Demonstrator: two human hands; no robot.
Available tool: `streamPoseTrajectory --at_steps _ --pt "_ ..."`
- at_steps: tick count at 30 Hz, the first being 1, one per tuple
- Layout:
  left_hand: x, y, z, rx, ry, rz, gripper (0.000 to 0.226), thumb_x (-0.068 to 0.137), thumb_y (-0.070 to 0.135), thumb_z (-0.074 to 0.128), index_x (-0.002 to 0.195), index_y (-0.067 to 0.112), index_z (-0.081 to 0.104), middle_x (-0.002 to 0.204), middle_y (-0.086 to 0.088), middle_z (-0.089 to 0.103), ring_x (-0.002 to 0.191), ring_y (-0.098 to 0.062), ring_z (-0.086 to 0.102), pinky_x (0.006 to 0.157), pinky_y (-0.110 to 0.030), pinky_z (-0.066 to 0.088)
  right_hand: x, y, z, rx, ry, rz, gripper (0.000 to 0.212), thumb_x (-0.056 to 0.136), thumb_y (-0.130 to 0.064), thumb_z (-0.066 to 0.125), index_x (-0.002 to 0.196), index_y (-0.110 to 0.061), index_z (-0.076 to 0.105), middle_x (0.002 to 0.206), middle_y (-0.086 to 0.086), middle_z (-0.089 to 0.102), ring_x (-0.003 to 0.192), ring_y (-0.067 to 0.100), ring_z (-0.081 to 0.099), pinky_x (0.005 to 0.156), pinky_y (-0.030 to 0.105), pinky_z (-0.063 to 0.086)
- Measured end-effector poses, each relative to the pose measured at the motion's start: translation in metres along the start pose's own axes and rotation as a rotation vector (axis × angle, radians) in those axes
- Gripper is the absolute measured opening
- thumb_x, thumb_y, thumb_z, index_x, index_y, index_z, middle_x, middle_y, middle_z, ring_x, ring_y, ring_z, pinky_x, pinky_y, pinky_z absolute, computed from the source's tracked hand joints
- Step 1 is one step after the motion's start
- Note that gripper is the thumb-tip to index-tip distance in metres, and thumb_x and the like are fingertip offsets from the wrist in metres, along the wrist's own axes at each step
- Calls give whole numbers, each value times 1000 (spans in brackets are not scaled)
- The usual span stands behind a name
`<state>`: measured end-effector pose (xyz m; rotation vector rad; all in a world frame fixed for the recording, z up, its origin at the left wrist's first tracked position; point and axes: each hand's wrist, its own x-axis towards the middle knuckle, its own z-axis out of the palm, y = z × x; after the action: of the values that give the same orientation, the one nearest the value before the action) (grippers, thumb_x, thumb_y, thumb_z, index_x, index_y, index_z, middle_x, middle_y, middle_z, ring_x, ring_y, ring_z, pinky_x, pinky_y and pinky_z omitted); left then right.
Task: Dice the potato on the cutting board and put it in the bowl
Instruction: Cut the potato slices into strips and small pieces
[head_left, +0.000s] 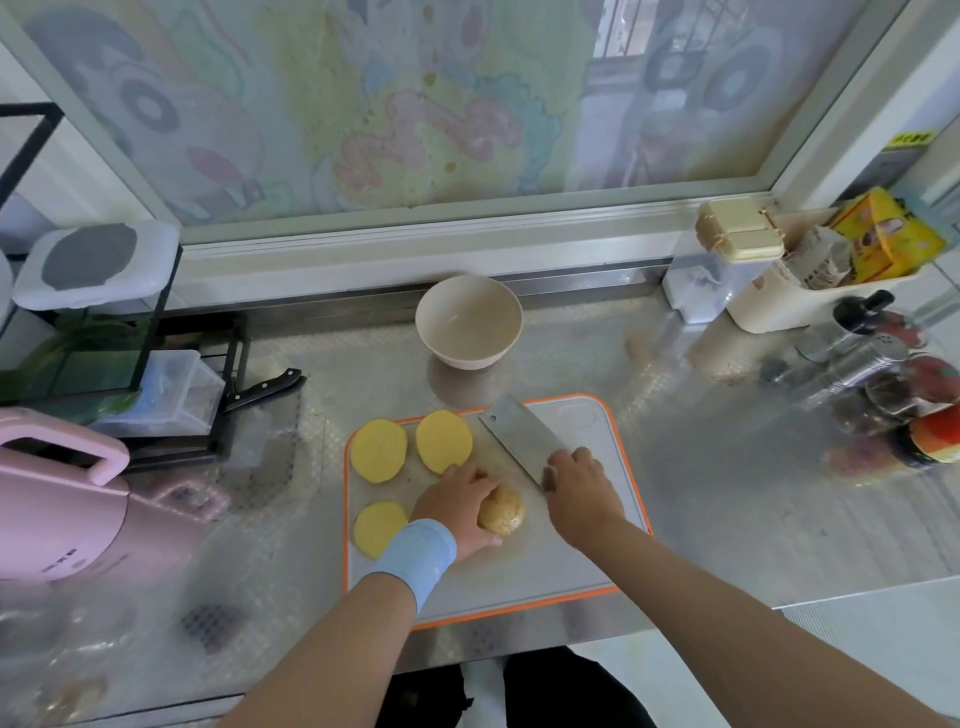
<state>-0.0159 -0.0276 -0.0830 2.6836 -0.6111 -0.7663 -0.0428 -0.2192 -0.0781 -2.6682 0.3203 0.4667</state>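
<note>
While clamping the skin-on potato chunk (503, 512) under left hand (457, 499), cleaver (519, 436) at one o'clock gripped in right hand (582, 488): risks a rolling chunk, blade nicking fingers (478, 483).

1. I see a pale grey cutting board (545, 566) with an orange rim.
2. The potato slices (378, 451) show yellow; the skin-on piece (503, 512) is tan (finely speckled).
3. The bowl (467, 317) is cream.
4. The wristband (415, 556) is light blue.
5. The counter (727, 493) is silver with a faint embossed grid.
</note>
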Motion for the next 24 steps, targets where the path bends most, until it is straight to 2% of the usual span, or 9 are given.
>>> streamPoseTrajectory --at_steps 3,6,9,13,14,16,18,20,24 --pt "1 3 4 26 11 8 69 75 38 72 137 31 41 135 10 36 124 -17 33 94 -36 44 -5 8 1 -37 -56 42 21 91 -14 57 108 -16 45 107 6 43 98 29 49 83 43 49" --pt "-2 -2 6 30 -60 75 68 77 23 71 137 33 41 137 10 35 128 -16 27 100 -37 40 -7 12 3 55 -80 86 22 86 -8 54 103 -19 45 100 6 49 91 30 54 79 47 52" --pt "-11 -7 8 33 -51 123 70 80 15 67 141 33 38 141 11 32 132 -18 23 105 -36 35 -13 12 -1 128 -83 145 25 77 -7 51 99 -20 48 99 5 54 93 29 57 78 44 54" --pt "-27 -10 16 -111 163 110 55 84 20 67 135 26 48 133 5 40 126 -15 34 103 -30 37 -33 11 -8 64 -42 189 38 87 -9 46 124 -16 45 115 8 44 109 32 49 87 38 45" --pt "-31 -9 18 -146 233 98 47 84 20 67 130 25 53 127 3 43 123 -15 38 100 -29 39 -39 11 -9 57 -22 218 39 88 -12 44 127 -19 45 115 7 45 107 31 51 86 38 45" --pt "-38 -9 23 -200 320 59 36 86 19 66 120 22 59 120 1 47 117 -16 43 96 -27 41 -52 11 -11 82 21 264 33 87 -22 40 118 -28 48 104 2 50 94 29 56 80 39 50" --pt "-42 -6 28 -209 334 28 29 88 19 64 116 20 61 119 0 48 116 -18 44 93 -29 43 -62 10 -11 50 32 234 22 88 -33 36 102 -31 53 91 -1 53 81 26 58 74 39 53" --pt "-45 -4 33 -191 337 29 26 89 19 61 116 19 62 119 -1 49 116 -19 45 91 -29 43 -69 8 -12 -30 11 176 25 93 -39 31 95 -32 55 84 -2 53 75 25 58 72 39 55" --pt "-46 -1 42 -187 379 27 28 90 18 60 119 18 62 123 -1 49 118 -18 44 93 -26 42 -69 6 -14 -164 -29 35 29 100 -39 29 94 -29 55 89 0 49 72 27 57 71 41 54"
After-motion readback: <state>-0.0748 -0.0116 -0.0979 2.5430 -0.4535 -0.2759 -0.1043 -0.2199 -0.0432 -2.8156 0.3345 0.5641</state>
